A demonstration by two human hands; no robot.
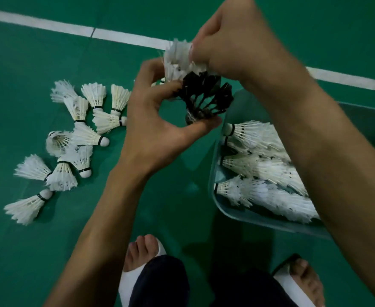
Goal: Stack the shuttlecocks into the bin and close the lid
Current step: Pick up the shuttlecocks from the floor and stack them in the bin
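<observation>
My left hand [160, 120] pinches the cork end of a black-feathered shuttlecock [206, 96], held in the air above the floor. My right hand [233, 43] grips white shuttlecocks [178, 59] nested into the top of the black one. A clear plastic bin [231, 214] stands on the floor at the right, partly under my right forearm, with rows of stacked white shuttlecocks [262, 171] lying inside. Several loose white shuttlecocks [78, 138] lie scattered on the green floor at the left. No lid is visible.
The green court floor carries a white line [49, 24] running across the back. My two feet in white slippers [140, 271] are at the bottom, close to the bin's near edge.
</observation>
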